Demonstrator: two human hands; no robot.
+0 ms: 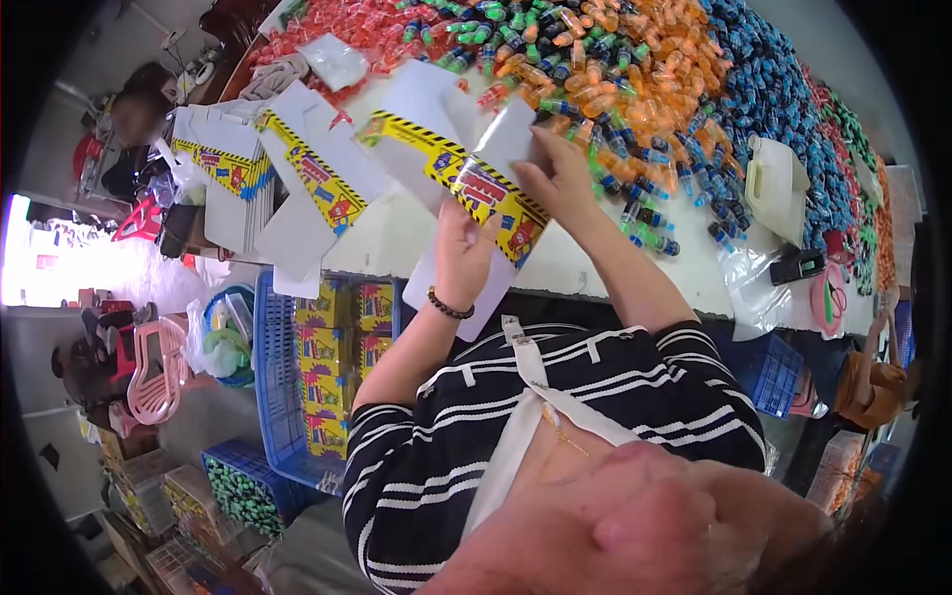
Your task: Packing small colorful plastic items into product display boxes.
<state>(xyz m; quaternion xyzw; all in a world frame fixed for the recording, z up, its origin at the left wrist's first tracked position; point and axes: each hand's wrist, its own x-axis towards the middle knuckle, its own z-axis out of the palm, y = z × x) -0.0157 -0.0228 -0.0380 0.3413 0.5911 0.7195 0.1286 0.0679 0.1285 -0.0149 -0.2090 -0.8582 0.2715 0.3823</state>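
Note:
A yellow, black-edged printed carton blank [483,188] with white flaps is held tilted over the table in front of me. My left hand [466,243] is closed on its lower edge, the fingers partly hidden by the card. Up at its right side, my right hand [557,178] has thumb and fingers at a white flap [504,137], which looks bent up. More flat carton blanks, with white faces and yellow printed strips, lie fanned on the table to the left: one stack [315,178] close by and another pile [226,171] farther left.
Heaps of small bottles cover the table's far side: red, orange [635,69], green and blue [783,99]. A cut white jug [776,188] stands at right, near pink-handled scissors [831,297]. Below the table's left edge, a blue crate [278,397] holds filled yellow cartons [325,397].

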